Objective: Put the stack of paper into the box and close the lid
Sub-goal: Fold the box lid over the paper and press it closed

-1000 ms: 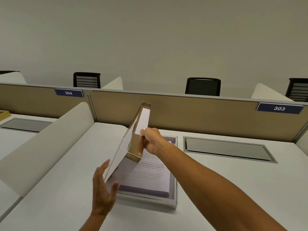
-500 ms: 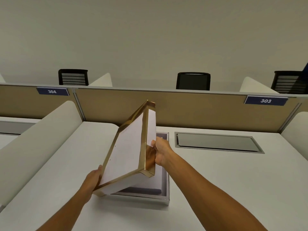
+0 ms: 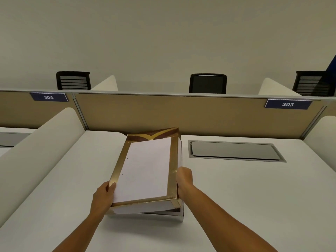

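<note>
Lid [image 3: 147,168]: gold-edged, white top, sits over box [image 3: 179,216] on desk [image 3: 236,188], not fully seated; near edge tilted, left corner raised. Long axis runs away from person toward partition [image 3: 200,113]. Left hand [image 3: 103,197] clamps near-left edge. Right hand [image 3: 184,180] clamps right edge.

Two bare forearms, left hand [image 3: 102,196] and right hand [image 3: 184,180] ungloved, sleeveless
</note>
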The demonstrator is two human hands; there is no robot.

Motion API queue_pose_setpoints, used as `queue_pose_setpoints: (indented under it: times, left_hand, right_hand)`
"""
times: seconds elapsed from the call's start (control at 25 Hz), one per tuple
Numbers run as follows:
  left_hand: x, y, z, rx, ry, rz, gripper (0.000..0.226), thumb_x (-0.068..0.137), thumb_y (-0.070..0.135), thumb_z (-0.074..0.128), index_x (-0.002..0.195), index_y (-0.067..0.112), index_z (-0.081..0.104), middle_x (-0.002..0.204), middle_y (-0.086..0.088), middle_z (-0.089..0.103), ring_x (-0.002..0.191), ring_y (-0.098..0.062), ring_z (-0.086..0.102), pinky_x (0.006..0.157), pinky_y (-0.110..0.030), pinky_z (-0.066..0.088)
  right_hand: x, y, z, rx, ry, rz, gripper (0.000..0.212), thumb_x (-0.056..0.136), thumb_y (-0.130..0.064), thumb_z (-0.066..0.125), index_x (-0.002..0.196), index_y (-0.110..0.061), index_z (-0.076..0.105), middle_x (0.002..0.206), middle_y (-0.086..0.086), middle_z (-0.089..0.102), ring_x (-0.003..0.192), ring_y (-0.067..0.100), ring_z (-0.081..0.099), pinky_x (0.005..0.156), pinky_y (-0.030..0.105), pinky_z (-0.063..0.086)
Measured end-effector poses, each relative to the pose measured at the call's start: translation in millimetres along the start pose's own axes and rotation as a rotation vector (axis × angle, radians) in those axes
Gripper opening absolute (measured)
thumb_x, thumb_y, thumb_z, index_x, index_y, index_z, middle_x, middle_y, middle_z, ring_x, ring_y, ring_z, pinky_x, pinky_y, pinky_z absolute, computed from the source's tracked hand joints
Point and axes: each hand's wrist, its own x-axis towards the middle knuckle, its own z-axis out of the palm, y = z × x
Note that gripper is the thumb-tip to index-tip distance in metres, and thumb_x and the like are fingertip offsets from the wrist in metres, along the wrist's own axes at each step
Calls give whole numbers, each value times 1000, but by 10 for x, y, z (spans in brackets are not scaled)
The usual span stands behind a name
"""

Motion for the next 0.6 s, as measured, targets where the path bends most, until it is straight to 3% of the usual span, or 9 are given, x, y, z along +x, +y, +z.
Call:
queue_pose_setpoints:
  times: [0.08, 0.16, 0.28, 0.6]
  left_hand:
    - [5, 16, 26, 54, 9, 13, 34, 101, 31, 46, 116, 4, 59, 102, -14, 66, 92, -32, 61, 87, -47, 52]
    - [-6, 41, 47, 92, 9, 17, 37, 101, 32, 47, 123, 4, 57, 112, -17, 67, 102, -36, 63, 93, -50, 51]
    - [-14, 44, 78, 140, -12, 13, 42, 101, 34, 45, 130, 4, 54, 120, -19, 66, 109, -38, 62, 96, -52, 50]
    - [42, 39, 144, 198, -38, -38, 42, 100, 33, 48, 134, 7, 49, 129, -19, 62, 115, -38, 60, 100, -52, 48]
  right_hand:
    - [66, 107, 13, -227, 52, -36, 49, 104, -44, 32, 109, -5, 60, 108, 11, 61, 103, 28, 61, 90, 40, 52]
    - [115, 242, -16, -438, 109, -83, 59, 99, -57, 31, 118, -9, 60, 120, 11, 61, 107, 27, 58, 94, 40, 48]
    - [196, 416, -63, -554, 166, -164, 50, 99, -53, 35, 119, -14, 59, 122, 10, 58, 102, 24, 51, 93, 41, 48]
    - [338, 513, -50, -668, 120, -161, 47, 102, -41, 34, 138, -13, 48, 136, 12, 48, 121, 28, 50, 102, 41, 45]
